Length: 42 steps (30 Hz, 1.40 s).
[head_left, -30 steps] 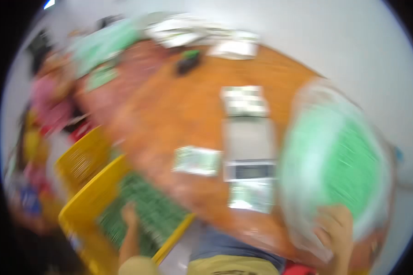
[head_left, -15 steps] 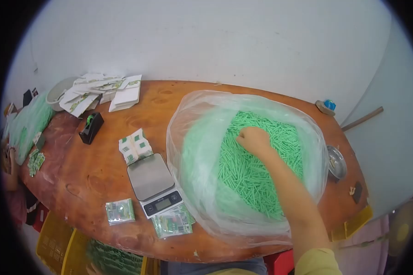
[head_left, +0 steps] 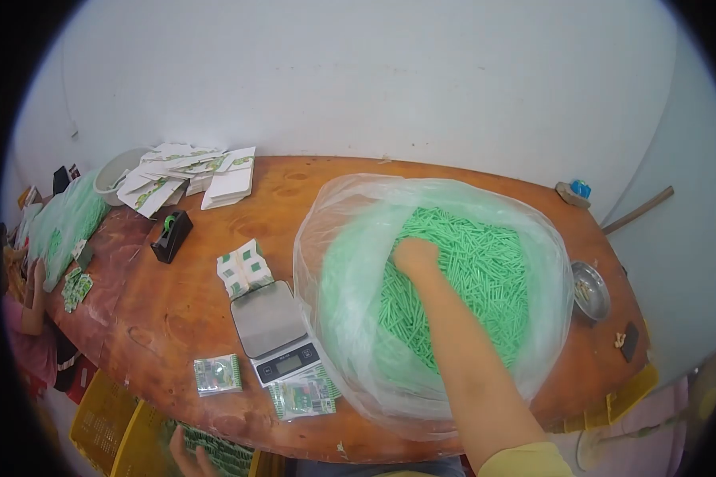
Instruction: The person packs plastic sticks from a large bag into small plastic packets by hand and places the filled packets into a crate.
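Observation:
My right hand (head_left: 415,256) reaches into a big clear plastic bag (head_left: 350,230) filled with thin green sticks (head_left: 477,270). Its fingers are curled down at the left side of the pile, and what they hold, if anything, is hidden. My left hand (head_left: 191,453) is low at the bottom edge, fingers apart, over a yellow crate (head_left: 131,441) with green packets (head_left: 223,453). Left of the bag lies a digital scale (head_left: 269,318), with a banded white and green bundle (head_left: 244,269) behind it and green-white packets (head_left: 303,395) at its front. Another small packet stack (head_left: 217,374) lies left of it.
White printed cards (head_left: 231,179) and a grey bowl (head_left: 115,175) stand at the back left, near a black tape dispenser (head_left: 172,237). A metal bowl (head_left: 590,292) is to the right. Another person's arm (head_left: 33,298) is at the far left beside a second green-filled bag (head_left: 64,226).
The view has swung right and steadied. My right hand has gone from the bag's edge into the sticks, then slightly left. My left hand shows more clearly over the crate.

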{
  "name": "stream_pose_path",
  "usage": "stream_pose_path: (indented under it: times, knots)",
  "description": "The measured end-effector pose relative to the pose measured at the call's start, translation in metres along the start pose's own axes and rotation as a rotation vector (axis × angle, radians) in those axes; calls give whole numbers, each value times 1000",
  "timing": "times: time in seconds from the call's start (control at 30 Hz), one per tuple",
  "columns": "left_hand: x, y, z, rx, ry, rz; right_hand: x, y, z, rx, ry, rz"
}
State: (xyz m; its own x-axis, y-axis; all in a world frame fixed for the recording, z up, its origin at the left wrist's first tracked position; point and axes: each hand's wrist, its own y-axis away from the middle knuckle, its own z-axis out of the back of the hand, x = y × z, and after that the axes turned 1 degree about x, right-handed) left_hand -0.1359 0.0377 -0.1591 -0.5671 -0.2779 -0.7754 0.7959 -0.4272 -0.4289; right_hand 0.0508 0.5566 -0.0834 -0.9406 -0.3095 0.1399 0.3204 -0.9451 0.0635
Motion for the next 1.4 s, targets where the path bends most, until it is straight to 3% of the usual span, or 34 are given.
stream_pose_path:
  times: [0.13,0.23,0.33,0.37,0.47,0.53,0.63,0.7,0.8,0.83,0.9,0.93,1.03,1.1,1.13,1.2,1.37,1.4]
  knots:
    - [-31,2,-6,89,86,-116,-24,19,21,40,-210,64]
    - [-98,-17,-34,146,142,-314,-59,36,33,28,-529,321]
    - [-162,-54,-108,506,434,-669,-61,74,33,-98,-667,459]
    - [-190,-70,-131,662,485,-702,-61,83,33,-58,-706,479]
    - [-246,-114,-226,445,629,-729,-60,109,40,91,-757,511]
    - [-277,-127,-281,374,488,-734,-56,116,41,88,-699,589]
    - [-292,-108,-321,959,268,-742,-59,125,39,-52,-715,654]
    - [-301,-91,-329,1022,784,-294,-62,127,56,-87,-1013,500]
    - [-308,-65,-326,953,1468,487,-48,136,65,-514,-1458,421]
    - [-309,-59,-323,872,1673,777,-38,139,53,-548,-1490,430]
    - [-317,-60,-314,807,1719,909,-20,146,29,-621,-1551,462]
    - [-317,-62,-312,769,1736,971,-27,142,27,-582,-1433,438]
    - [-284,-80,-303,825,1285,539,-69,133,37,-374,-1045,399]
    - [-271,-104,-245,669,1060,101,-91,127,51,-144,-709,434]
    - [-261,-110,-223,547,1059,-1,-90,124,50,-166,-533,591]
    - [-237,-107,-194,415,985,-118,-85,123,43,-194,-175,898]
    - [-146,-80,-124,369,436,-239,-74,104,23,-211,163,982]
    - [-122,-73,-113,395,221,-383,-77,104,24,-209,167,961]
